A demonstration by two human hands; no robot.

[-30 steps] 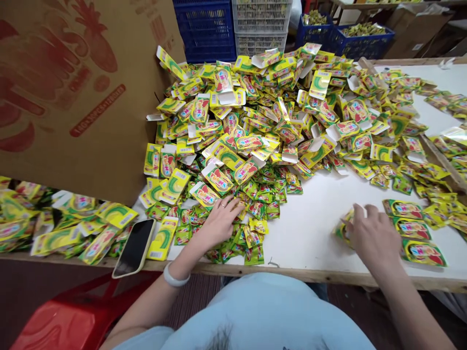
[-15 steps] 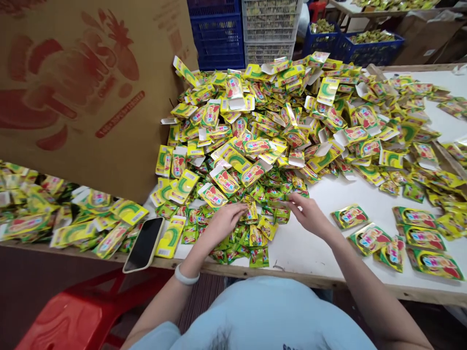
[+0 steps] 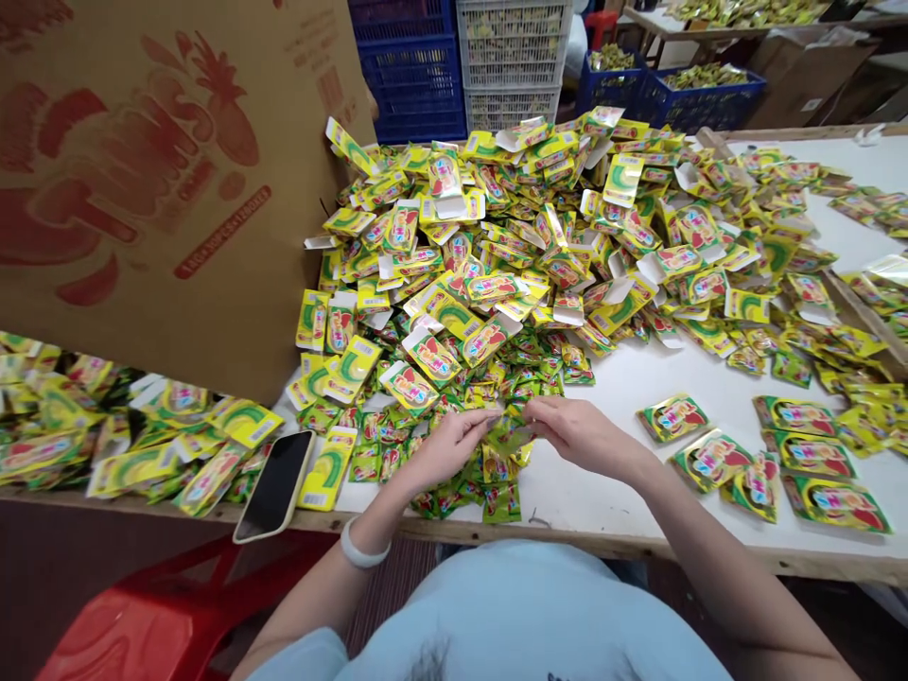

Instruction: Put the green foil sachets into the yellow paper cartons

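Note:
My left hand [image 3: 454, 446] is closed, thumb and fingers pinched at the left edge of a small green candy packet [image 3: 508, 430]. My right hand [image 3: 585, 433] pinches the same packet from the right side, so it hangs between both hands. Below and around lie more green and yellow candy packets [image 3: 502, 503] in a loose heap. Behind my hands rises a big pile of yellow-green candy boxes [image 3: 432, 355], several with white flaps raised. To the right of my right hand, a candy box [image 3: 672, 418] lies flat on the white tabletop.
A large printed carton [image 3: 163, 189] stands at the left, above more boxes. A phone [image 3: 275, 487] rests at the table edge [image 3: 602, 547], over a red stool [image 3: 120, 615]. Three boxes are lined up in a column [image 3: 837, 503] at right. Blue crates [image 3: 411, 80] stand behind.
My right hand has moved left and down, nearer my left hand. The green packet is now between the fingertips of both hands. The whole view has shifted slightly.

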